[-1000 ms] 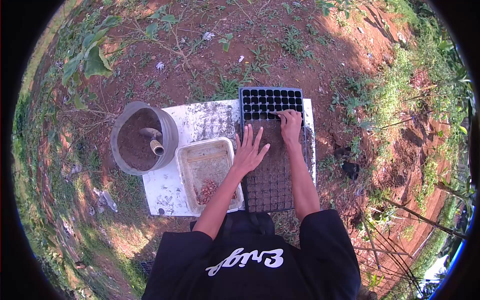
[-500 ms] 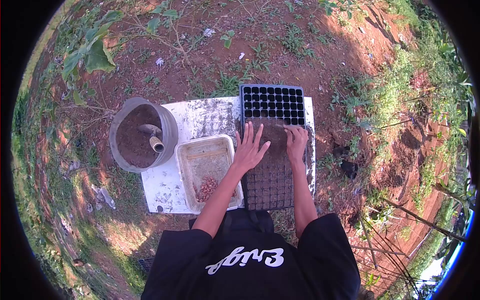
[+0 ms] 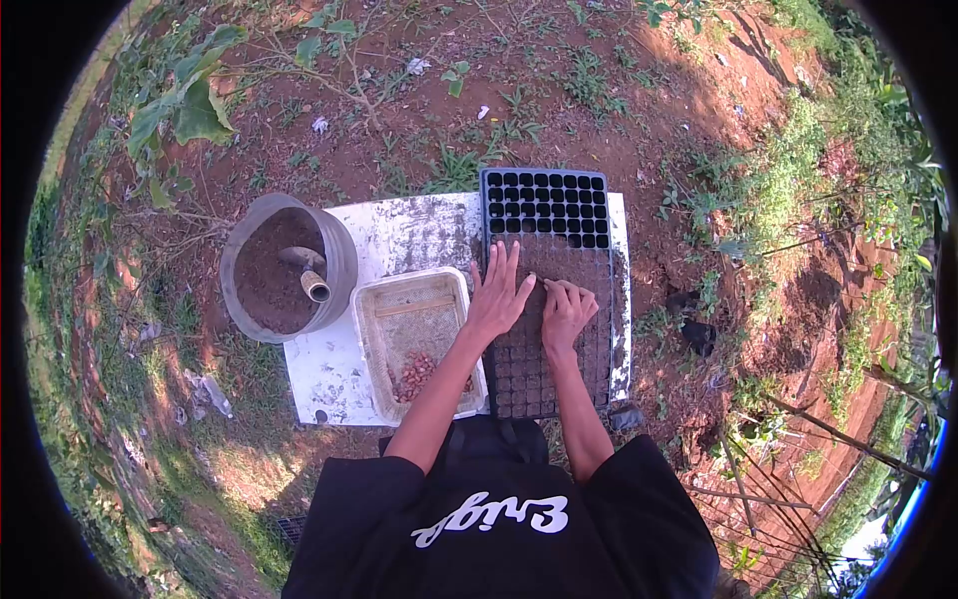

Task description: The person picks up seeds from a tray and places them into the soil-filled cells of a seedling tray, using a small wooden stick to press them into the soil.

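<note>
- Standing at far left, a grey bucket (image 3: 287, 270) holds dark soil, with a small scoop (image 3: 307, 277) lying in it, handle end up.
- Beside it, a white board (image 3: 329, 369) on the bare red ground carries the other items.
- A shallow plastic tub (image 3: 414, 339) sits on the board just left of the seed tray; reddish seeds (image 3: 419, 374) are gathered at its near end.
- The left hand (image 3: 496, 297) lies flat on the left edge of the black seed tray (image 3: 547, 290), fingers straight and slightly spread, holding nothing.
- The right hand (image 3: 565, 311) rests just beside it on the soil-filled cells, fingers curled and bunched with tips pressed into the soil; whether they pinch anything cannot be told.
- The tray's far rows are unfilled; the nearer rows hold soil.
</note>
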{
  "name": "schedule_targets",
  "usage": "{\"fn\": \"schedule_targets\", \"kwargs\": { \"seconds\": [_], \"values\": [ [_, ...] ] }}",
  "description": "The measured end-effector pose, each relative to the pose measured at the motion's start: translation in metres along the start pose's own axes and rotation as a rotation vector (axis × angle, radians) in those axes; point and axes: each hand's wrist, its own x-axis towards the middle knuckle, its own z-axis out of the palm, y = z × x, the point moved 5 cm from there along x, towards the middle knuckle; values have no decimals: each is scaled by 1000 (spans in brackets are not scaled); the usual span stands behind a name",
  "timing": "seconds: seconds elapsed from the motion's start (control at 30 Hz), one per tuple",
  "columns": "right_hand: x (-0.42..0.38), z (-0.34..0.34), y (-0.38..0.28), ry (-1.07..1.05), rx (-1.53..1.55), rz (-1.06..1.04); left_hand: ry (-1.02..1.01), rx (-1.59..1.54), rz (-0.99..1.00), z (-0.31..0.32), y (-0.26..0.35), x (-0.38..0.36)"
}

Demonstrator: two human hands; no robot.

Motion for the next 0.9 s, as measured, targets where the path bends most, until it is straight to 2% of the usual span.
{"fn": "schedule_targets", "kwargs": {
  "seconds": [0.9],
  "values": [
    [48,23,20,26,15,31,-26,18,-16,0,0,1]
  ]
}}
